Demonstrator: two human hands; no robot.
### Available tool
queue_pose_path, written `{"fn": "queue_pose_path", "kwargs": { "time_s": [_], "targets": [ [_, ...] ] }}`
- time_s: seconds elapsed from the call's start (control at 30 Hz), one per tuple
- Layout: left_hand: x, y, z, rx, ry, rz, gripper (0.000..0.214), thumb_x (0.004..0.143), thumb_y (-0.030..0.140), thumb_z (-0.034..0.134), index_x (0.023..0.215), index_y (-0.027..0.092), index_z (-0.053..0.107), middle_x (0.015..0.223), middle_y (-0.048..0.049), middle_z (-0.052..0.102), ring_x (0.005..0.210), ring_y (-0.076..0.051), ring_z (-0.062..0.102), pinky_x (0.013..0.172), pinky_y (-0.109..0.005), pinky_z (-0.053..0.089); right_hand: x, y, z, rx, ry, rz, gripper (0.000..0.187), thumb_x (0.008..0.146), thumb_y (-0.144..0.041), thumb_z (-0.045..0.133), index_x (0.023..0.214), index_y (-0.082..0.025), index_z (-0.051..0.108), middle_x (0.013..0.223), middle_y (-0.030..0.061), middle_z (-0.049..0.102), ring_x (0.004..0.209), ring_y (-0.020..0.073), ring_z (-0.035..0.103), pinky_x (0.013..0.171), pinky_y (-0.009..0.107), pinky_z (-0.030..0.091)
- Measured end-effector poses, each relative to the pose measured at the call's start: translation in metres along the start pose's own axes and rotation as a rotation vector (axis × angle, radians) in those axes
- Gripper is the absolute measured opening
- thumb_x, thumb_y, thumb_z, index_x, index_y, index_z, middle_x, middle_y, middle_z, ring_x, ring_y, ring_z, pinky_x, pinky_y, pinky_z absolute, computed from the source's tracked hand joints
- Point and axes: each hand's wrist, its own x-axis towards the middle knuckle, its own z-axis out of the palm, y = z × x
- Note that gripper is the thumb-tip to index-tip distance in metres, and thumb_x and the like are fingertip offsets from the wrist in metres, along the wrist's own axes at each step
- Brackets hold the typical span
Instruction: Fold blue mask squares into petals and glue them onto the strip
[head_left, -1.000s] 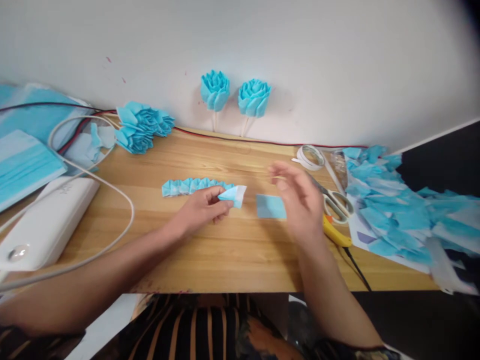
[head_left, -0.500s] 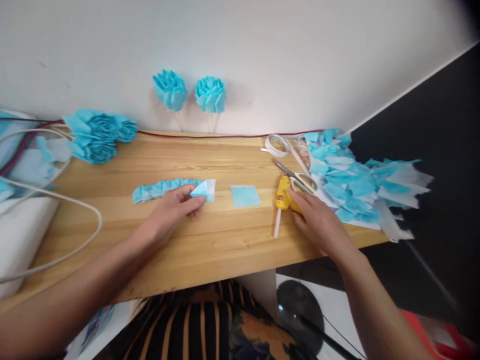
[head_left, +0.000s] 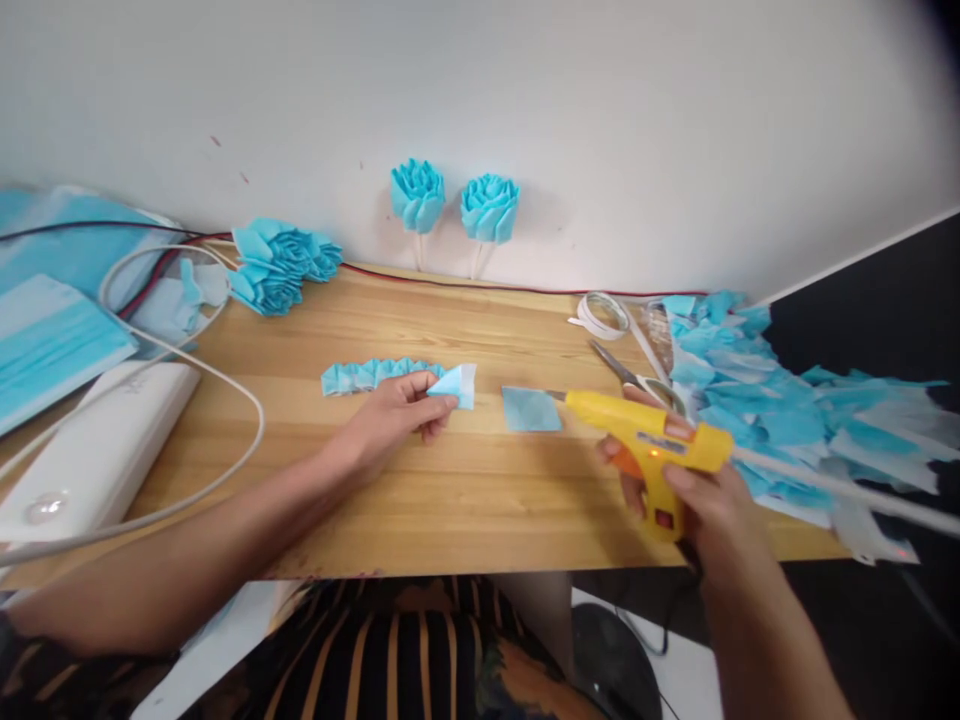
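My left hand [head_left: 405, 415] pinches the white-edged, folded end of a pleated blue fabric strip [head_left: 360, 376], which lies along the wooden table [head_left: 450, 510]. In my right hand [head_left: 712, 500] is a yellow hot glue gun [head_left: 652, 440], held up off the table with its nozzle pointing left and a small orange light on. A long white glue stick [head_left: 840, 485] sticks out of its back. Between the two hands a square of blue fabric [head_left: 531, 410] lies flat, with the nozzle over or beside its upper right corner; whether they touch I cannot tell.
Scissors [head_left: 619, 365] and a tape roll [head_left: 602, 315] lie behind the glue gun, beside a heap of blue fabric pieces [head_left: 787, 410]. Two blue flowers on sticks [head_left: 418, 197] lean at the wall. Further left are more flowers [head_left: 277, 265], a white cable [head_left: 259, 400] and a white box [head_left: 97, 450].
My right hand has lifted the glue gun off the table and turned its nozzle left toward the fabric square. My left hand keeps its pinch on the strip. The view has shifted left.
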Motion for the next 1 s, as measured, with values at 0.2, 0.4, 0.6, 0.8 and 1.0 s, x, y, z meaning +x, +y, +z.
{"fn": "queue_pose_path", "kwargs": {
  "time_s": [0.2, 0.4, 0.6, 0.8, 1.0],
  "targets": [
    [-0.001, 0.0, -0.001, 0.018, -0.007, -0.022, 0.026, 0.079, 0.036, 0.065, 0.067, 0.017, 0.051, 0.059, 0.0037, 0.054, 0.056, -0.009, 0.049, 0.059, -0.025, 0.039, -0.002, -0.004, 0.049, 0.086, -0.106, 0.03, 0.053, 0.093, -0.04, 0.056, 0.144, -0.025, 0.048, 0.082, 0.0021, 0.067, 0.048, 0.0104, 0.051, 0.042, 0.024, 0.044],
    [-0.001, 0.001, -0.001, 0.018, -0.027, -0.027, 0.026, 0.078, 0.037, 0.066, 0.068, 0.017, 0.052, 0.059, 0.0037, 0.054, 0.056, -0.01, 0.048, 0.059, -0.026, 0.039, 0.006, -0.008, 0.061, 0.112, -0.186, -0.006, 0.055, 0.095, -0.041, 0.055, 0.146, -0.024, 0.046, 0.075, 0.0, 0.065, 0.049, 0.0093, 0.05, 0.044, 0.022, 0.044],
    [0.0, 0.001, -0.003, 0.025, -0.051, -0.03, 0.026, 0.079, 0.038, 0.065, 0.07, 0.018, 0.052, 0.06, 0.004, 0.053, 0.057, -0.01, 0.048, 0.059, -0.026, 0.038, 0.01, -0.006, 0.064, 0.124, -0.199, -0.001, 0.059, 0.094, -0.045, 0.056, 0.147, -0.023, 0.045, 0.074, 0.0003, 0.063, 0.06, 0.0126, 0.053, 0.045, 0.021, 0.044],
    [-0.001, 0.0, -0.002, 0.01, -0.055, -0.022, 0.025, 0.08, 0.036, 0.065, 0.069, 0.018, 0.052, 0.06, 0.004, 0.054, 0.057, -0.01, 0.048, 0.06, -0.026, 0.038, 0.01, -0.005, 0.062, 0.105, -0.216, 0.023, 0.059, 0.094, -0.043, 0.055, 0.148, -0.022, 0.044, 0.071, -0.0012, 0.061, 0.051, 0.0102, 0.048, 0.044, 0.022, 0.043],
    [0.0, -0.001, -0.003, 0.024, -0.052, -0.018, 0.026, 0.079, 0.037, 0.066, 0.068, 0.018, 0.053, 0.059, 0.0037, 0.054, 0.057, -0.01, 0.049, 0.059, -0.026, 0.038, 0.008, -0.006, 0.058, -0.239, -0.189, -0.221, 0.054, 0.097, -0.04, 0.052, 0.147, -0.025, 0.045, 0.075, 0.0, 0.065, 0.052, 0.0122, 0.055, 0.048, 0.025, 0.048]
  ]
}}
